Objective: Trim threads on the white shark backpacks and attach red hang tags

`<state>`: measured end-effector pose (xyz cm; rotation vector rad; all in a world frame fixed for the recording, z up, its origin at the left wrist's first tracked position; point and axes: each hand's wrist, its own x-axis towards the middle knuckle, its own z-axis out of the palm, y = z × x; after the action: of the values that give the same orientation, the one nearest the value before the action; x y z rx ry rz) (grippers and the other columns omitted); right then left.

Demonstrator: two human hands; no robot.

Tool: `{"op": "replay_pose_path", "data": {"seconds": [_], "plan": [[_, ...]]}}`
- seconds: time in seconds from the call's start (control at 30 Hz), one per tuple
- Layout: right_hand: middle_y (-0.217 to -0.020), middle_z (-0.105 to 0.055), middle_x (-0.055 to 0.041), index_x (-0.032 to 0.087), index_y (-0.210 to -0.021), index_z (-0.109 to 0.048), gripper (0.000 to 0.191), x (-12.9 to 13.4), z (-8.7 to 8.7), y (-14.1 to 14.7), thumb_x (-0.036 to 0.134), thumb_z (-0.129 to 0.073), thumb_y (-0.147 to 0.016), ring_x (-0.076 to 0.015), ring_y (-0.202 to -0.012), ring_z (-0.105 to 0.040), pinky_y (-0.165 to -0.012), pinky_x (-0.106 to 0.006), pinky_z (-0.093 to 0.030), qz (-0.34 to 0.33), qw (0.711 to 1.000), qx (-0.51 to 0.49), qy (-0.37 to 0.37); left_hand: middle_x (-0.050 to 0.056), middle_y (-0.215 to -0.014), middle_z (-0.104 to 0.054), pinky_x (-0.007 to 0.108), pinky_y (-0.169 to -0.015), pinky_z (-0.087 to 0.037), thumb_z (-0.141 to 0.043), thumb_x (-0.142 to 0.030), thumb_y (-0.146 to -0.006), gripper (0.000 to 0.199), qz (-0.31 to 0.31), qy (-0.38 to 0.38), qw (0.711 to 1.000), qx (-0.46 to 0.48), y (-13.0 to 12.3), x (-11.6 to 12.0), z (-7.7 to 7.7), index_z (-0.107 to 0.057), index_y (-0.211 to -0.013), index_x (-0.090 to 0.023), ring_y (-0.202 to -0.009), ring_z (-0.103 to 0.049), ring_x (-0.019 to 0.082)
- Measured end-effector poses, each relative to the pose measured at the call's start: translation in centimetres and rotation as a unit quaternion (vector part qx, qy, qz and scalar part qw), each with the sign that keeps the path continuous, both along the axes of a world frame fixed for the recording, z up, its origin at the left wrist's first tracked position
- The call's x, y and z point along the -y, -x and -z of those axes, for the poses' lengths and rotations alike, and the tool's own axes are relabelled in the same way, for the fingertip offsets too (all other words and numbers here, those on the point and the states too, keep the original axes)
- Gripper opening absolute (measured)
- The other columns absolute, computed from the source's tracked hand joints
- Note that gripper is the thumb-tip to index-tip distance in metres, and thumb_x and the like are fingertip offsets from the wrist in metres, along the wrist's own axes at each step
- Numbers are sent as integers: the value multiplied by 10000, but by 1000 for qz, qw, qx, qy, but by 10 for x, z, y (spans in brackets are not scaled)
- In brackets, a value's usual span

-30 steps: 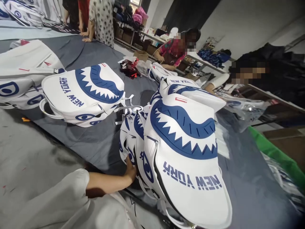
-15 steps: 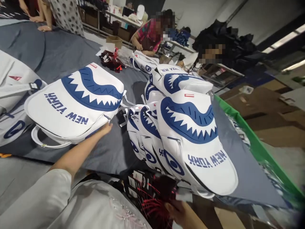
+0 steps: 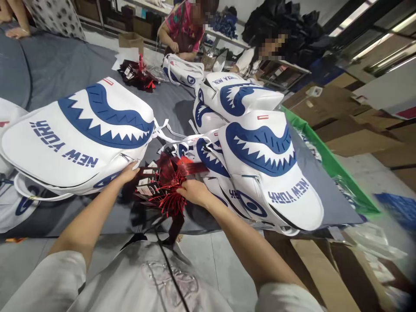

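Observation:
My right hand [image 3: 194,192] is closed on a bunch of hang tags [image 3: 162,184] with red strings and dark red ribbons, held above the grey-covered table. To the left lies a white backpack [image 3: 48,149] with a blue shark-mouth print and "NEW YORK" lettering. Against its lower right side rests my left hand [image 3: 130,172], fingers stretched toward the tags and partly hidden. Right of my hands, another white backpack [image 3: 299,208] with the same print leans on similar ones stacked behind it. Part of a further white backpack [image 3: 24,212] shows beneath the left one.
A second pile of dark red tags [image 3: 134,73] lies farther back on the table [image 3: 74,60]. A green-edged bin [image 3: 344,177] runs along the right side. Cardboard [image 3: 312,264] lies at lower right. Across the table is a person in a patterned pink top [image 3: 182,26].
My right hand has come up from below the table edge with the bunch of tags, now between the backpacks. My left hand stays at the left backpack's side. The view has shifted.

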<state>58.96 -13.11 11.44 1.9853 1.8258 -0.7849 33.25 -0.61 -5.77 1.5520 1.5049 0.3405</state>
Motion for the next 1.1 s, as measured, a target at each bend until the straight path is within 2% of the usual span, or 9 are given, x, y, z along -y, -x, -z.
{"op": "replay_pose_path", "data": {"seconds": [0.13,0.23,0.4,0.53,0.63,0.73,0.9,1.0,1.1], "plan": [[-1086,-698,-169,140,-1002,-723,326,-38,37,6,399,-546,-913,-293,-1031,-636,-804,-325,-435,37,999,23,-6,97,-1281,-637,390,-1028,-471,-435,-272,-905,462,-37,7,996,83,5,38,-25,-532,-1336,-135,-1187,-589,216],[-1128,-678,-211,104,-1052,-704,334,-48,56,0,357,-526,-926,-317,-1059,-631,-834,-360,-447,67,997,29,-10,105,-1328,-597,413,-1099,-402,-492,-289,-878,423,-53,-106,992,52,1,80,-53,-589,-1263,-141,-1237,-542,231],[-1052,-700,-186,132,-906,-717,271,-50,73,-15,382,-619,-869,-317,-1053,-633,-867,-363,-443,95,995,-42,-12,61,-1261,-633,367,-1090,-401,-465,-293,-934,324,75,-243,967,37,-58,113,-86,-634,-1200,-215,-1203,-540,199],[-925,-715,-142,140,-865,-685,382,-34,89,-37,477,-514,-921,-260,-933,-667,-816,-329,-472,159,971,-175,-24,70,-1165,-667,369,-998,-434,-477,-180,-916,278,171,-240,955,-30,-114,105,-74,-670,-1115,-195,-1122,-548,217],[-943,-717,-74,171,-1115,-609,430,-7,106,-54,416,-273,-1006,-155,-821,-679,-723,-253,-499,234,926,-293,-40,91,-1061,-677,406,-906,-425,-563,-211,-876,167,202,-238,940,-139,-139,104,-58,-690,-984,-195,-1054,-541,264],[-1020,-699,-67,182,-1319,-418,392,24,125,-64,311,-247,-990,-112,-802,-667,-692,-222,-503,311,875,-363,-76,118,-1019,-664,437,-896,-372,-593,-226,-855,113,209,-267,920,-199,-151,110,-50,-674,-923,-188,-1066,-510,302],[-830,-687,-37,162,-1067,-507,221,51,148,-57,186,-401,-874,-107,-690,-634,-688,-226,-504,359,826,-422,-101,137,-900,-672,457,-900,-322,-471,-202,-903,196,204,-280,904,-250,-157,117,-51,-663,-929,-171,-1003,-521,302],[-739,-671,-6,178,-921,-550,120,51,153,-43,176,-455,-847,-117,-643,-623,-663,-237,-506,349,822,-439,-93,130,-936,-675,458,-902,-312,-454,-232,-914,213,194,-300,895,-268,-155,120,-53,-662,-904,-185,-1030,-507,305],[-806,-691,-3,194,-955,-587,166,46,153,-29,158,-455,-862,-126,-738,-649,-710,-237,-496,342,836,-418,-100,114,-934,-682,439,-875,-326,-484,-242,-903,177,185,-273,906,-267,-150,120,-55,-655,-915,-199,-1015,-522,288]]}}
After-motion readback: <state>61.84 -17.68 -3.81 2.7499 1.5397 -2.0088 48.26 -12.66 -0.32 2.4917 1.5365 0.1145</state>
